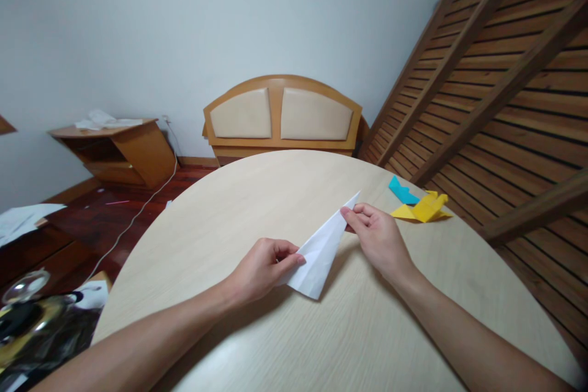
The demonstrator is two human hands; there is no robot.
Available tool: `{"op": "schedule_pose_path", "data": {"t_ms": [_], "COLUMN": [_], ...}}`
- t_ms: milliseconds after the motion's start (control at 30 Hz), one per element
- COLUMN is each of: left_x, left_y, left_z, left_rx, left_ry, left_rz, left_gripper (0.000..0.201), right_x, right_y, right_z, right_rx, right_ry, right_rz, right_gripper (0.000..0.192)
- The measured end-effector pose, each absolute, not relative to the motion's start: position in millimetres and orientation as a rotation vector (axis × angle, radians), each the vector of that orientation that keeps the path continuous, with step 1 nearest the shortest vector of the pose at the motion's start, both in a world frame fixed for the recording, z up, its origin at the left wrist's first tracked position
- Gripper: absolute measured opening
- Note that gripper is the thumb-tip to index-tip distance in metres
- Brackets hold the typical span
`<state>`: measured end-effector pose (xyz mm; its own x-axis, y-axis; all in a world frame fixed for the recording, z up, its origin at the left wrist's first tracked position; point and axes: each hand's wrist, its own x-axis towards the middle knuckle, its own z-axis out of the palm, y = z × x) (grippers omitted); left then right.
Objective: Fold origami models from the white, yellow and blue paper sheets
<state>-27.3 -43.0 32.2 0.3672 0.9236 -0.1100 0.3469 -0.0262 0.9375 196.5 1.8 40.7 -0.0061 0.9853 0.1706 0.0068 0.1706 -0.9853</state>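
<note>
On the round pale wood-grain table [349,331]: folded white paper [321,249] near the middle; blue folded paper [402,192] and yellow folded paper [425,208] touching each other at the far right edge, well apart from the hands. Room: grey-white wall, padded wooden headboard [281,115] standing behind the table, slatted bed frame [500,92] leaning at right, low wooden side table [117,150] at left on a dark red floor, white cable trailing across it. Both forearms come in from the near edge, converging; left hand [263,269] curled, thumb and fingers pinched shut on the paper's near, wide end; right hand [379,236] pinched shut on its upper edge near the tip. Paper is a long narrow triangle, lifted slightly off the table; long axis runs near-left to far-right, pointed tip aimed away and right.
</note>
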Motion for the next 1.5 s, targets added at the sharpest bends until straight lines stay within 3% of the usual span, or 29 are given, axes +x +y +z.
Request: {"op": "schedule_pose_path", "data": {"t_ms": [267, 567, 867, 1267, 1500], "left_x": [-22.4, -17.8, -16.9, -19.0, -24.3], "left_y": [-44.8, -48.9, -45.1, -42.3, -34.9], "left_z": [31.4, 28.7, 33.7, 32.5, 27.4], "left_rx": [1.395, 1.374, 1.290, 1.309, 1.196], "left_ry": [1.080, 1.050, 1.074, 1.144, 1.241], "left_rz": [0.706, 0.770, 0.914, 1.107, 1.211], "left_gripper": [0.033, 0.029, 0.031, 0.032, 0.036], "right_x": [188.3, 175.3, 165.9, 164.8, 163.9], "right_y": [-0.6, -23.4, -29.7, -31.8, -29.3], "right_z": [38.6, 42.1, 45.8, 41.7, 36.2], "right_rx": [-1.039, -1.171, -1.012, -1.101, -1.205], "right_ry": [-1.273, -1.540, -1.421, -1.462, -1.395], "right_rz": [1.236, 1.191, 1.474, 1.521, 1.531], "right_gripper": [0.048, 0.038, 0.038, 0.036, 0.022]}}
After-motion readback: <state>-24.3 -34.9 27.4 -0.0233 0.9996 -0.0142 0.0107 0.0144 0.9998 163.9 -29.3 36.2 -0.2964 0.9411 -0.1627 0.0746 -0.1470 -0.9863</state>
